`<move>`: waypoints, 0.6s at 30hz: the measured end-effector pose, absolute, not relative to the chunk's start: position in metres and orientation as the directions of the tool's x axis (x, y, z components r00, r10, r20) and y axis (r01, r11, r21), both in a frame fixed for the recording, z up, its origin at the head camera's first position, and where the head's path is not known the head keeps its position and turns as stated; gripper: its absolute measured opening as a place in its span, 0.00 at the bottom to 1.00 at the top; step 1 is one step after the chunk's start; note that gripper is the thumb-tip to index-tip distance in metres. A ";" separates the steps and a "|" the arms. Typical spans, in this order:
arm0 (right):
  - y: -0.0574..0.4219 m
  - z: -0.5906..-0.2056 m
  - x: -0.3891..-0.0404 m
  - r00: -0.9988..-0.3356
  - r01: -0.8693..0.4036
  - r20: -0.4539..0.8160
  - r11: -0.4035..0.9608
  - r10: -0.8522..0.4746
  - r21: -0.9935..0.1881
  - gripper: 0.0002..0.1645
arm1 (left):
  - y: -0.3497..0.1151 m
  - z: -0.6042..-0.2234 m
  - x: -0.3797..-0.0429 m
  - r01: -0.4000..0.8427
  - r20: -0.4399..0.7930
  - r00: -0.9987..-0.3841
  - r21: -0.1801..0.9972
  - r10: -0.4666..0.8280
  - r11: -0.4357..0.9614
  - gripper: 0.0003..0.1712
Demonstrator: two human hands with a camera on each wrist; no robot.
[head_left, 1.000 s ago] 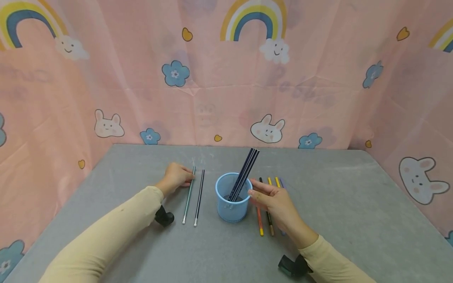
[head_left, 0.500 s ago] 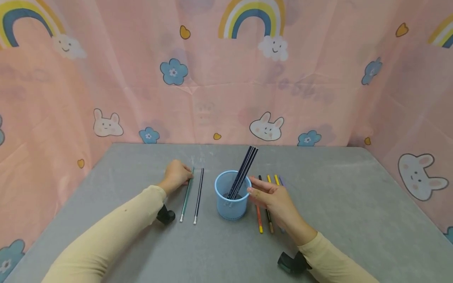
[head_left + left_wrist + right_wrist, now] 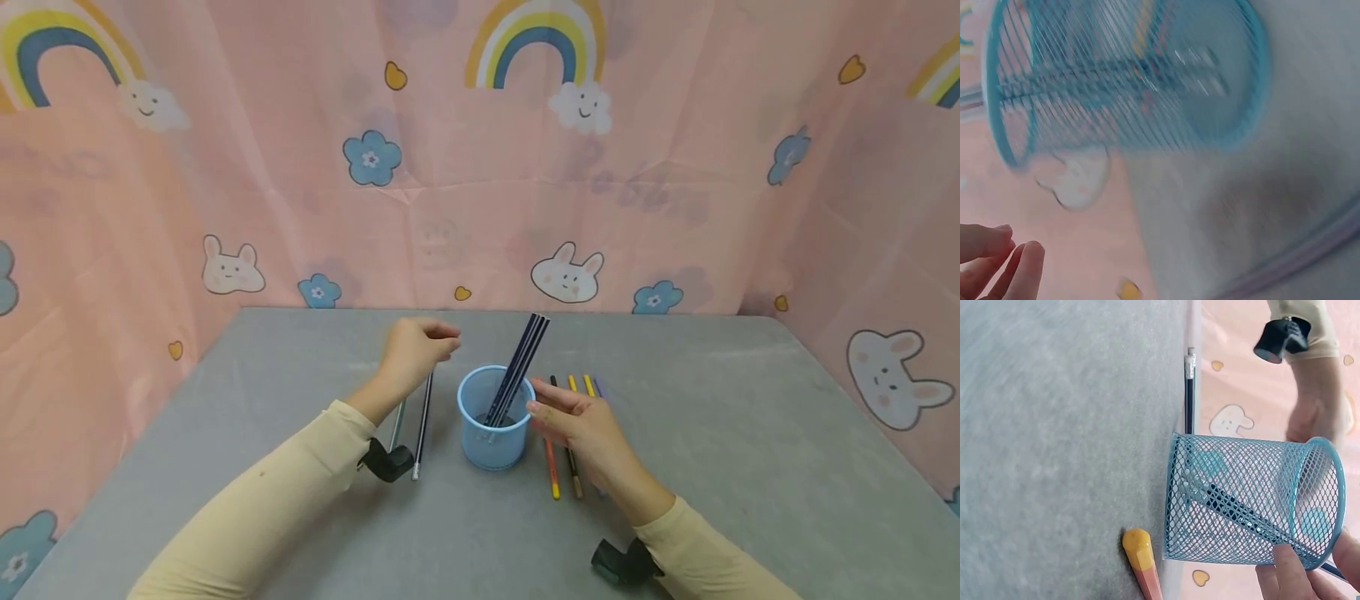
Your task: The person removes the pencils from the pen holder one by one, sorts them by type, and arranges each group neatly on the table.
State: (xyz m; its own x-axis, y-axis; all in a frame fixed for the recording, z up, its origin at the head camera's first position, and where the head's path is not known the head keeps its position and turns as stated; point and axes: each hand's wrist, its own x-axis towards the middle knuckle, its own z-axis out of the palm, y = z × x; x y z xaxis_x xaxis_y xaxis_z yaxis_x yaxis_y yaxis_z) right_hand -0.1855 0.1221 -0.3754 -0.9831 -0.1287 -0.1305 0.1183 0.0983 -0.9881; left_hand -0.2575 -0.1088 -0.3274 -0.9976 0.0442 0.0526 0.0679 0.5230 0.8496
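Observation:
A light-blue mesh pen cup (image 3: 491, 450) stands upright on the table, with several dark pencils (image 3: 519, 367) leaning to the right inside it. My right hand (image 3: 588, 437) grips its right side near the rim; in the right wrist view the thumb is at the rim and the fingers (image 3: 1291, 575) lie against the mesh. My left hand (image 3: 416, 354) hovers left of the cup, thumb and fingers close together, with nothing seen between them. Below it lie a teal pencil (image 3: 397, 423), partly hidden by the wrist, and a dark pencil (image 3: 423, 425).
Right of the cup lie several coloured pencils, including a red-orange one (image 3: 552, 475) and a black one (image 3: 573, 475), partly covered by the right hand. A pink printed curtain (image 3: 450, 217) hangs behind the grey table (image 3: 750, 433).
My left hand has let go of the teal pencil, which stays on the table, and has moved up and right towards the cup. The right hand keeps its grip on the cup.

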 end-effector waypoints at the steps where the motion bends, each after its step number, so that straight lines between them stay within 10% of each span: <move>1: 0.122 -0.376 -0.185 -0.983 0.118 -0.130 0.099 -0.130 -0.988 0.30 | -0.103 -0.326 -0.256 0.081 0.061 -0.997 0.864 0.055 0.497 0.10; 18: 0.121 -0.371 -0.184 -0.984 0.116 -0.128 0.097 -0.127 -0.988 0.29 | -0.063 -0.319 -0.243 0.113 0.051 -0.983 0.927 0.178 0.358 0.11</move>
